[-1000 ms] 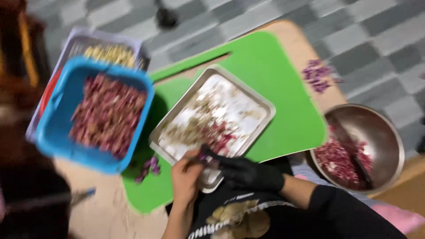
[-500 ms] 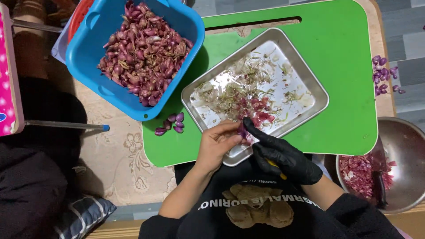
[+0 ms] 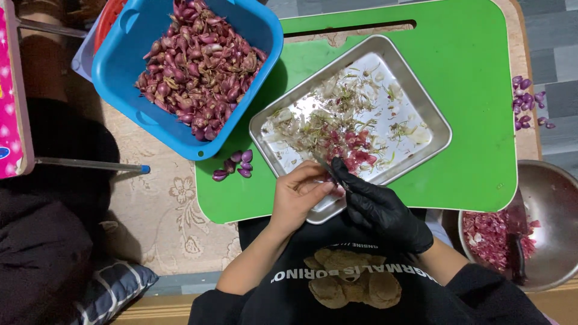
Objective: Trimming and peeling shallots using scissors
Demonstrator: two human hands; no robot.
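Shallot [image 3: 337, 190], pinched between left hand [image 3: 296, 198], gloved right hand [image 3: 379, 207]

Bright, even, sharp; soft shadows

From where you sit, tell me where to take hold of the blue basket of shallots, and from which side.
Grip the blue basket by its rim at the near left corner, where a handle slot shows, coming from the open tablecloth side. The right corner overlaps the green mat beside the steel tray, and the shallots are heaped high, so probably lift with both hands.
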